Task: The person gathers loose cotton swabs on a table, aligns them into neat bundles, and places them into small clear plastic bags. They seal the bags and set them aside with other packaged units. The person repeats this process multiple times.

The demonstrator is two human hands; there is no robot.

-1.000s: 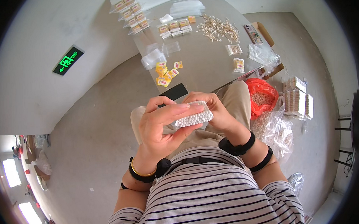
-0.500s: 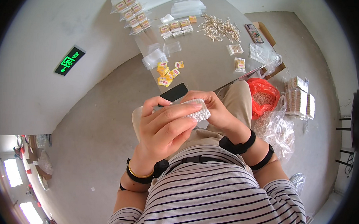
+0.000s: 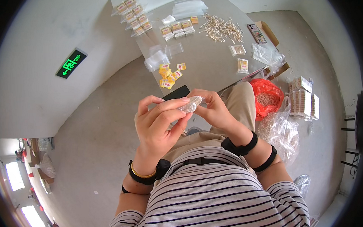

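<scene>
Between my two hands, above my lap, is a small pack of cotton swabs point(image 3: 189, 106), its white tips turned up toward me. My left hand point(image 3: 159, 120) grips it from the left, fingers along its side and thumb beneath. On the right, the fingers of my right hand point(image 3: 212, 108) close on the pack's far right end. How much of the pack is wrapped is hidden by my fingers. Beyond the hands, yellow printed cards point(image 3: 169, 76) lie in a loose heap at the table's near left edge.
On the grey table point(image 3: 207, 60) are loose cotton swabs point(image 3: 221, 28), clear bags point(image 3: 157, 60), finished packs point(image 3: 178, 29) and a phone point(image 3: 256, 33). A red bag of swabs point(image 3: 266, 99) and a clear bag point(image 3: 282, 133) stand right of my leg, near stacked bundles point(image 3: 303, 99).
The pack has tilted and turned, so less of its white-tipped end shows. My left hand has shifted slightly left and up; both hands keep hold of the pack.
</scene>
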